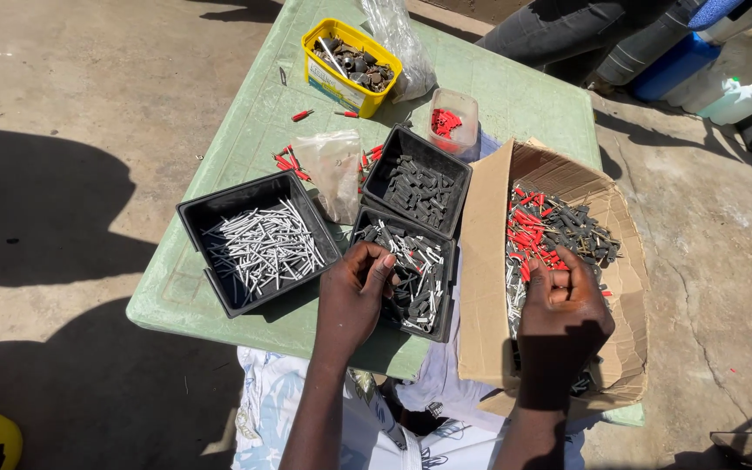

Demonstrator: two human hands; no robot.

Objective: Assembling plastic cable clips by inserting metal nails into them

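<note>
Left hand curled, fingertips pinched over near black tray of mixed black and white pieces; what it grips too small to tell. Right hand fisted over cardboard box of red, black, white parts, contents of fist hidden. Left tray: white pins, mostly diagonal. Green table edge just below hands.

A black tray of mixed grey and white parts lies on the worktop; beside it an open cardboard box holds red, black and white pieces.
</note>
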